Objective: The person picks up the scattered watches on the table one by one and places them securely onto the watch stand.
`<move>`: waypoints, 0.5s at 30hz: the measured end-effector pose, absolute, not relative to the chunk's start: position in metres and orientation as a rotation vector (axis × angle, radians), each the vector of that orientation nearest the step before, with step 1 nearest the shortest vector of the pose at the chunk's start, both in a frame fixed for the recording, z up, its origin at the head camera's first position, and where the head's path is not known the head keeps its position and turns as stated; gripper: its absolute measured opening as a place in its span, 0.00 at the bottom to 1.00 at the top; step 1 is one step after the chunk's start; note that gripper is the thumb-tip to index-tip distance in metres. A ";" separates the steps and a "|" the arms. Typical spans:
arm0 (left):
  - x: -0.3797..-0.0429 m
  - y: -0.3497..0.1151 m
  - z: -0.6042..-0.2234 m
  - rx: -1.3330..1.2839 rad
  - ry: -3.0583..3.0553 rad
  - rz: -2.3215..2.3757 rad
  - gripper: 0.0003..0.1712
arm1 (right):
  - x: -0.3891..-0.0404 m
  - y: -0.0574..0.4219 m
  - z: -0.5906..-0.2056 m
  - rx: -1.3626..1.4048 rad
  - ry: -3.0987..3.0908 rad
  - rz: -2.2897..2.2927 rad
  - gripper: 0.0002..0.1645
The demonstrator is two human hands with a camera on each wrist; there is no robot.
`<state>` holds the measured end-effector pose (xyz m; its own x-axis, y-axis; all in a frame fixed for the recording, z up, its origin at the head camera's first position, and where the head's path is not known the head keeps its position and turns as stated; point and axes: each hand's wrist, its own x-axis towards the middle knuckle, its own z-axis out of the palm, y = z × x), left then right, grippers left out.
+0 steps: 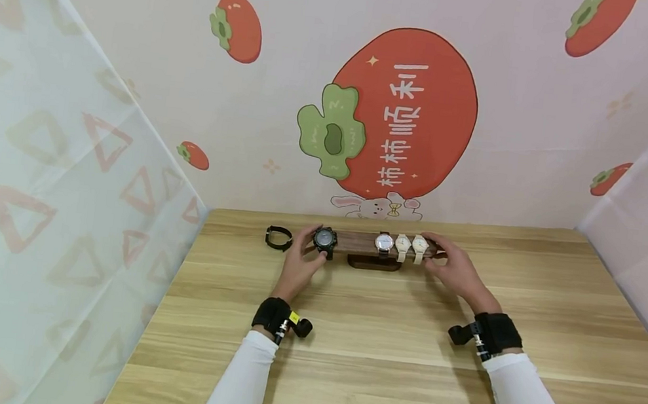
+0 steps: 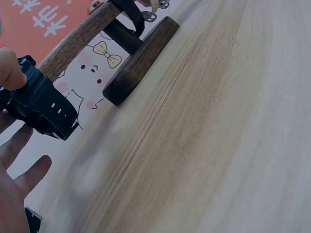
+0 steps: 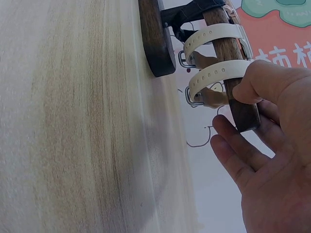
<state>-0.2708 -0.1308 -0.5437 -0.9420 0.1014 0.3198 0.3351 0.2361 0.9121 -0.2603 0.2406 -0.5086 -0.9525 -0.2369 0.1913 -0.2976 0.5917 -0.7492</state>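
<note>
A dark wooden watch stand (image 1: pixel 356 242) stands near the back of the table, its bar raised over a rounded base (image 2: pixel 141 63). My left hand (image 1: pixel 297 266) holds a chunky black watch (image 1: pixel 325 238) at the bar's left end, thumb on its strap in the left wrist view. At the right end, my right hand (image 1: pixel 460 273) grips the bar between thumb and fingers, beside the outermost white-strapped watch (image 3: pixel 218 73). Next to that hang another white-strapped watch (image 3: pixel 209 36) and a dark-strapped watch with a white dial (image 1: pixel 384 242).
A black watch or band (image 1: pixel 279 247) lies looped on the wooden table (image 1: pixel 366 364), left of my left hand. Behind the table rises a wall sheet (image 1: pixel 273 124) printed with persimmons. Another patterned sheet (image 1: pixel 63 201) borders the left side.
</note>
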 end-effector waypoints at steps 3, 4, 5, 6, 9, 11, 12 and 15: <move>-0.271 -0.130 -0.543 -0.409 -2.315 -1.792 0.40 | -0.260 0.241 -0.508 0.468 -2.735 1.315 0.37; -0.271 -0.130 -0.543 -0.409 -2.317 -1.793 0.40 | -0.261 0.241 -0.508 0.470 -2.734 1.316 0.37; -0.271 -0.130 -0.543 -0.407 -2.322 -1.791 0.40 | -0.261 0.241 -0.508 0.474 -2.734 1.317 0.37; -0.270 -0.130 -0.543 -0.407 -2.325 -1.790 0.41 | -0.261 0.241 -0.508 0.472 -2.733 1.319 0.37; -0.271 -0.130 -0.543 -0.406 -2.327 -1.787 0.41 | -0.262 0.241 -0.508 0.466 -2.741 1.322 0.37; -0.271 -0.129 -0.543 -0.411 -2.329 -1.780 0.41 | -0.262 0.241 -0.508 0.457 -2.749 1.323 0.38; -0.272 -0.128 -0.543 -0.415 -2.328 -1.778 0.40 | -0.262 0.241 -0.508 0.452 -2.753 1.323 0.38; -0.273 -0.126 -0.544 -0.435 -2.324 -1.773 0.40 | -0.262 0.242 -0.508 0.452 -2.759 1.323 0.38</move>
<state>-0.2735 -0.1264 -0.5441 -0.9399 0.1183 0.3204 0.3403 0.2432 0.9083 -0.2616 0.2419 -0.5081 -0.9561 -0.2399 0.1681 -0.2813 0.5918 -0.7554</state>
